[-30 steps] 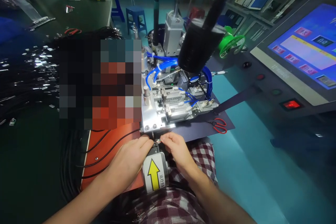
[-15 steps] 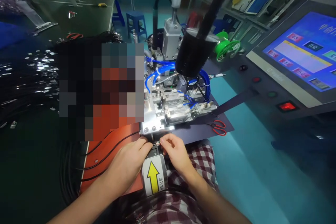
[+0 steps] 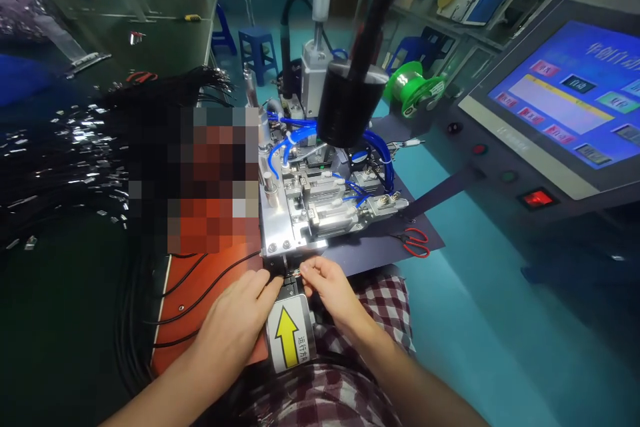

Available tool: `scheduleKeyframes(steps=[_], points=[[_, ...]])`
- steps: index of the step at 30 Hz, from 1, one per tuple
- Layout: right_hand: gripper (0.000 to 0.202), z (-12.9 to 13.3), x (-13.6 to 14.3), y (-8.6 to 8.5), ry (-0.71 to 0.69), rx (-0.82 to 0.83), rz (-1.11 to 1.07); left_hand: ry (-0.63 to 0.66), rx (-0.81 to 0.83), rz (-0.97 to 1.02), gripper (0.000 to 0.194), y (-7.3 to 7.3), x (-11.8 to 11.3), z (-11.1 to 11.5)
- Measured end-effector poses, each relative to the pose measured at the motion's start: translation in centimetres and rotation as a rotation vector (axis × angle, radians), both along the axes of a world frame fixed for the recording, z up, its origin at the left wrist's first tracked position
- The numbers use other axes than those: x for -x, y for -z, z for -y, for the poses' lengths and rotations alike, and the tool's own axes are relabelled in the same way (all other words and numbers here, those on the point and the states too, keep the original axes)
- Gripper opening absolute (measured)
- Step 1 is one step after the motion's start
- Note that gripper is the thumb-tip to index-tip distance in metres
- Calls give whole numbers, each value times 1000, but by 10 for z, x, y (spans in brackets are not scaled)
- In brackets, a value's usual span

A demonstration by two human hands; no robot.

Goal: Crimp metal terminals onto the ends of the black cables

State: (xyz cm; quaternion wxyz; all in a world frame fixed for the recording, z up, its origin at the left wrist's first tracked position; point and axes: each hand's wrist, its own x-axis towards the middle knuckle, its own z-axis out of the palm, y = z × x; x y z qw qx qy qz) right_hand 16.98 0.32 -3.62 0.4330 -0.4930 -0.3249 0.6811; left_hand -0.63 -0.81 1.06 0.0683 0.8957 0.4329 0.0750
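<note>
Both my hands meet at the near end of a metal machine [image 3: 280,230], above a plate with a yellow arrow [image 3: 287,337]. My left hand [image 3: 243,303] has its fingers pressed together at the machine's dark track, beside a black cable [image 3: 220,285] on the orange surface [image 3: 175,320]. What it holds, if anything, is hidden. My right hand [image 3: 327,287] pinches a tiny shiny piece at the track, too small to name.
Bundled black cables [image 3: 165,90] lie at the left. Red-handled scissors [image 3: 416,243] rest on the dark plate right of the machine. A green spool [image 3: 413,89] stands behind, and a touch screen [image 3: 575,93] is at the right. A black cylinder [image 3: 350,103] hangs over the machine.
The view has shifted slightly, so the machine and screen appear further left. Both hands stay at the track, with their fingers closed.
</note>
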Motion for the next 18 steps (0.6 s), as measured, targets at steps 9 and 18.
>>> scheduleKeyframes(steps=[9, 18], points=[[31, 0, 0, 3, -27, -22, -13, -201, 142, 135, 33, 2, -10, 8], [31, 0, 0, 2, -10, -43, 6, -166, 179, 122, 34, 6, -15, 6]])
